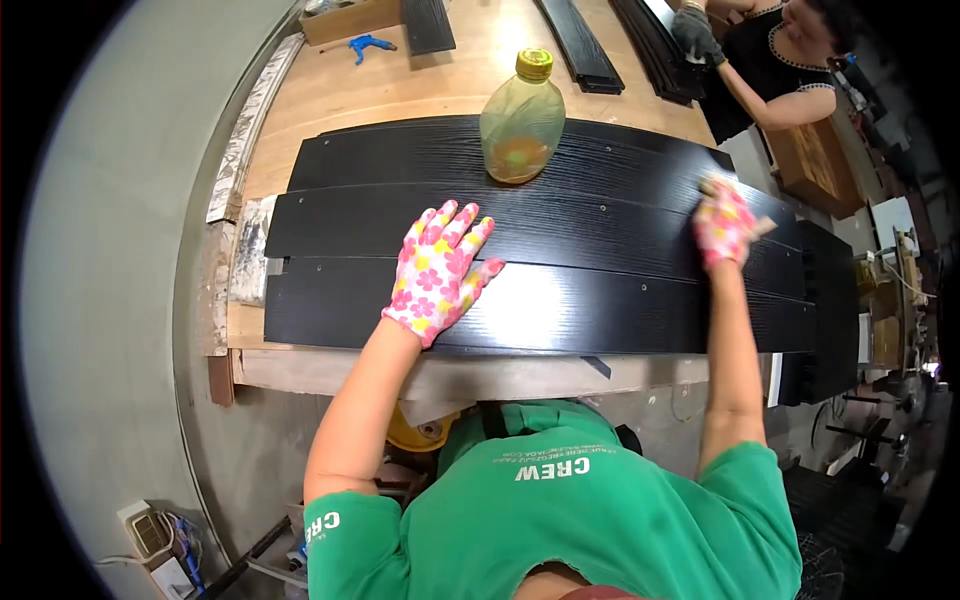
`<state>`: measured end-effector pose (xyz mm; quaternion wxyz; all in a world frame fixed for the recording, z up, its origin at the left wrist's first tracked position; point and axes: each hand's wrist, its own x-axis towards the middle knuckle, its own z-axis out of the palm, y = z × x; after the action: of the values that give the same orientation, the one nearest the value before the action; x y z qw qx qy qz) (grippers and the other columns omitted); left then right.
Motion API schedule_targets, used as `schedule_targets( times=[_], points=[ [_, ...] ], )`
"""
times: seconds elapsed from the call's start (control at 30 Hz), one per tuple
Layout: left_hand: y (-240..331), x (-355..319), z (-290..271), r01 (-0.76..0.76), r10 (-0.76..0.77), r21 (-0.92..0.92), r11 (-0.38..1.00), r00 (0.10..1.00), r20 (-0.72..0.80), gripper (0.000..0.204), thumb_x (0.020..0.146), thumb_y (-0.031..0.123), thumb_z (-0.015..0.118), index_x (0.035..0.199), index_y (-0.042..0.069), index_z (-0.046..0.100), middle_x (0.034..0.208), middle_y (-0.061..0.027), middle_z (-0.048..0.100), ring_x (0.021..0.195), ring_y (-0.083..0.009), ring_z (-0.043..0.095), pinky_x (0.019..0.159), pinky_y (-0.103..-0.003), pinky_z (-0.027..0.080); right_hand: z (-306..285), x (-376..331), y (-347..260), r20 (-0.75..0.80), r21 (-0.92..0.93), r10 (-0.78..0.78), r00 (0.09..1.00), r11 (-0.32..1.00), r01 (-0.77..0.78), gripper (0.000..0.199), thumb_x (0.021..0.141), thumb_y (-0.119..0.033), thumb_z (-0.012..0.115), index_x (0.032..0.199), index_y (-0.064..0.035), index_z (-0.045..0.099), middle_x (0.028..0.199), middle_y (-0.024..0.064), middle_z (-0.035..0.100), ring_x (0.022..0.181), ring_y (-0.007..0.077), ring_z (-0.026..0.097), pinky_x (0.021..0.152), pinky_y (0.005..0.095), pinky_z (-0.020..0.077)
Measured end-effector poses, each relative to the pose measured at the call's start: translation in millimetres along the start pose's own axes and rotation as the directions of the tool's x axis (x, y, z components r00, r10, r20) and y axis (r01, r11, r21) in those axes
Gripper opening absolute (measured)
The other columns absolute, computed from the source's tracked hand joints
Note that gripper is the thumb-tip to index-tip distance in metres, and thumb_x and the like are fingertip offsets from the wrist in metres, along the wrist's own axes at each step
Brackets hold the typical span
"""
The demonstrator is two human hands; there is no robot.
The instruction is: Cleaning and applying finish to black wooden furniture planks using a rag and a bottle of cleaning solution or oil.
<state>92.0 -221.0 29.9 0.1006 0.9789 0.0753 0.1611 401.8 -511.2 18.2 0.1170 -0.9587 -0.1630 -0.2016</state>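
Several black wood-grain boards (420, 230) lie edge to edge across the table, with small screws or holes along them. My left hand (437, 270), in a white glove with pink and yellow flowers, rests flat on the boards with its fingers apart. At the right end of the boards, my right hand (724, 228), in a matching glove, is closed round a tan cloth (765, 227) pressed to the surface. The cloth is partly hidden and slightly blurred. Between the hands, farther back, a clear plastic bottle (523, 125) with a yellow cap stands on the boards, orange-brown content at its bottom.
A co-worker's gloved hand (696, 38) is at the far right, by stacked black strips (655, 45). More black strips (582, 50), a blue trigger tool (368, 46) and a cardboard box (350, 20) lie at the back. A grey wall (110, 250) runs along the left.
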Motion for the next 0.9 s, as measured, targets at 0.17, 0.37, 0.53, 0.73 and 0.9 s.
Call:
schedule_targets(
  times=[0.17, 0.37, 0.53, 0.73, 0.9],
  points=[
    [-8.0, -7.6, 8.2, 0.009, -0.008, 0.031, 0.999, 0.998, -0.057, 0.043, 0.087, 0.039, 0.064, 0.121, 0.012, 0.063, 0.132, -0.0108, 0.055, 0.129, -0.0317, 0.045, 0.108, -0.045, 0.032, -43.6, -117.3, -142.2, -0.072, 0.386, -0.694, 0.716, 0.642, 0.662, 0.023, 0.076, -0.008, 0.063, 0.099, -0.0111, 0.064, 0.103, 0.0134, 0.064, 0.096, 0.0325, 0.062, 0.086, 0.0424, 0.0497],
    [-5.8, -9.1, -0.1, 0.018, -0.019, -0.006, 1.0, 0.993, -0.114, 0.041, 0.085, 0.037, 0.067, 0.117, 0.013, 0.065, 0.128, -0.0105, 0.058, 0.126, -0.0307, 0.047, 0.106, -0.045, 0.035, -34.4, -49.4, -47.4, -0.117, 0.414, -0.57, 0.813, 0.717, 0.562, 0.026, 0.08, -0.004, 0.059, 0.106, -0.0056, 0.063, 0.101, 0.0176, 0.065, 0.094, 0.0379, 0.061, 0.09, 0.0454, 0.0459],
    [-4.5, -7.4, 6.0, -0.019, 0.026, 0.034, 0.999, 0.978, -0.207, 0.039, 0.087, 0.039, 0.063, 0.115, 0.012, 0.065, 0.125, -0.0096, 0.06, 0.123, -0.0294, 0.05, 0.106, -0.045, 0.036, -31.0, -64.5, -95.3, -0.153, 0.25, -0.676, 0.721, 0.679, 0.69, 0.037, 0.081, -0.006, 0.061, 0.118, -0.0075, 0.059, 0.112, 0.0192, 0.06, 0.102, 0.0386, 0.056, 0.094, 0.0503, 0.0418],
    [5.9, -88.2, -10.9, 0.214, -0.189, 0.019, 0.977, 0.899, -0.394, 0.037, 0.081, 0.024, 0.071, 0.112, 0.006, 0.065, 0.12, -0.0106, 0.063, 0.117, -0.0285, 0.055, 0.102, -0.046, 0.04, -66.3, -113.2, -147.7, -0.06, 0.647, -0.899, 0.434, 0.296, 0.702, 0.044, 0.068, -0.004, 0.069, 0.112, -0.01, 0.063, 0.112, 0.015, 0.058, 0.104, 0.0377, 0.052, 0.092, 0.0478, 0.0445],
    [13.4, -118.4, 9.8, 0.187, -0.174, -0.023, 0.982, 0.857, -0.484, 0.033, 0.08, 0.016, 0.07, 0.112, 0.008, 0.067, 0.118, -0.0078, 0.064, 0.116, -0.0268, 0.057, 0.1, -0.044, 0.044, -39.5, -113.1, -227.0, -0.192, 0.591, -0.952, 0.237, 0.08, 0.803, 0.041, 0.076, -0.008, 0.069, 0.115, -0.0115, 0.06, 0.118, 0.0163, 0.055, 0.111, 0.0397, 0.051, 0.087, 0.0504, 0.0462]
  ],
)
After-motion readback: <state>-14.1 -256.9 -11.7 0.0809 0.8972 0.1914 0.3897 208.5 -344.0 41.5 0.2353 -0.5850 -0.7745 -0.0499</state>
